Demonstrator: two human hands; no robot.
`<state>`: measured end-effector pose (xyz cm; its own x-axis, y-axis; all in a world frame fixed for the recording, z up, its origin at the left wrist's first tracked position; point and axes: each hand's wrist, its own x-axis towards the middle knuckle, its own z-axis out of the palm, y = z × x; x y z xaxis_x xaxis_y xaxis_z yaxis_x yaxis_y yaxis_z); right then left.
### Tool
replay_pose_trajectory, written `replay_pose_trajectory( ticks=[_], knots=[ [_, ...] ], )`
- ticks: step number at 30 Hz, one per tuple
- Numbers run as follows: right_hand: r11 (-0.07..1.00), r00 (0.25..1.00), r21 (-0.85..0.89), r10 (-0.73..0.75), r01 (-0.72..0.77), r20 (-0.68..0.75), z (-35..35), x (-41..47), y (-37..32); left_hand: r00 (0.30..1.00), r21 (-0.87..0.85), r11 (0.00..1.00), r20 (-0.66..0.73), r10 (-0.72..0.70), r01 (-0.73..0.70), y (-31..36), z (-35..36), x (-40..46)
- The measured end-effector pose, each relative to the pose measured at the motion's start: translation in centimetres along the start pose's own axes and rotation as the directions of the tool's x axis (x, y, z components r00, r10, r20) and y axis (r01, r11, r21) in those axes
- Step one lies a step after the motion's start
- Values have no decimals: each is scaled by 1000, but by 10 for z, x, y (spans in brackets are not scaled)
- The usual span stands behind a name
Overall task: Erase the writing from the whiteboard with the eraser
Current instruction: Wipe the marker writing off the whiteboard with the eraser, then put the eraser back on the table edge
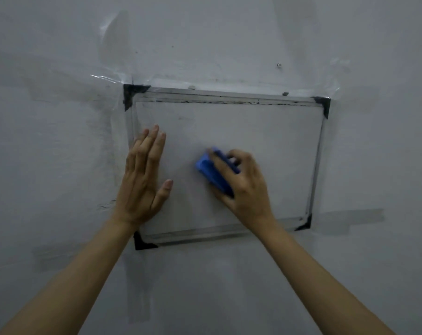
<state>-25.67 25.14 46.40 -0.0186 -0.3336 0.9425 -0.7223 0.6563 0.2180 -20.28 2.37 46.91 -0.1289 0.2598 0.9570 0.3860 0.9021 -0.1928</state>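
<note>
A small whiteboard (265,131) with a metal frame and black corner pieces is taped flat on a grey wall. My right hand (243,187) grips a blue eraser (208,171) and presses it on the board's middle. My left hand (144,180) lies flat with fingers spread on the board's left edge, partly over the frame. The board's surface looks nearly blank; only a faint smudge shows near the upper left and dark residue runs along the top edge.
Clear tape (108,78) runs from the board's corners onto the wall. A darker grey patch (350,220) sits right of the lower right corner. A small screw or hole (279,66) marks the wall above the board.
</note>
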Motion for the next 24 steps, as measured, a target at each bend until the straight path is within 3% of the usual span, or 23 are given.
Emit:
replay_pose_trajectory(
  ticks=[2,4,5,7,10,12,13,15,19,24],
  knots=[
    [964,959,83,261,-253,-107,-5,4,14,1000,-44,999,-2,-23,23,4,-2,1],
    [866,843,167,497,-470,-204,0,7,8,997,-108,992,-8,-71,69,9,-3,-2],
    [839,805,165,545,-519,-235,6,5,-1,995,-143,985,-14,-100,97,12,-3,-4],
    [871,846,118,491,-477,-208,21,-12,-29,987,-201,968,-29,-157,148,17,-4,-13],
    [978,979,42,204,-204,3,37,-54,-68,967,-272,936,-58,-249,224,27,-7,-31],
    [986,981,73,139,-150,133,40,-76,-81,945,-284,914,-63,-320,291,35,-11,-49],
    [972,969,125,177,-200,174,40,-84,-87,929,-277,901,-62,-364,334,39,-13,-61],
    [870,914,305,320,-388,249,35,-94,-104,891,-248,871,-61,-451,424,49,-19,-90],
    [501,784,614,498,-610,371,29,-113,-145,768,-231,747,1,-641,624,75,-29,-158],
    [138,601,637,525,-759,603,39,-156,-201,452,-371,342,269,-851,863,116,-43,-237]
  ],
)
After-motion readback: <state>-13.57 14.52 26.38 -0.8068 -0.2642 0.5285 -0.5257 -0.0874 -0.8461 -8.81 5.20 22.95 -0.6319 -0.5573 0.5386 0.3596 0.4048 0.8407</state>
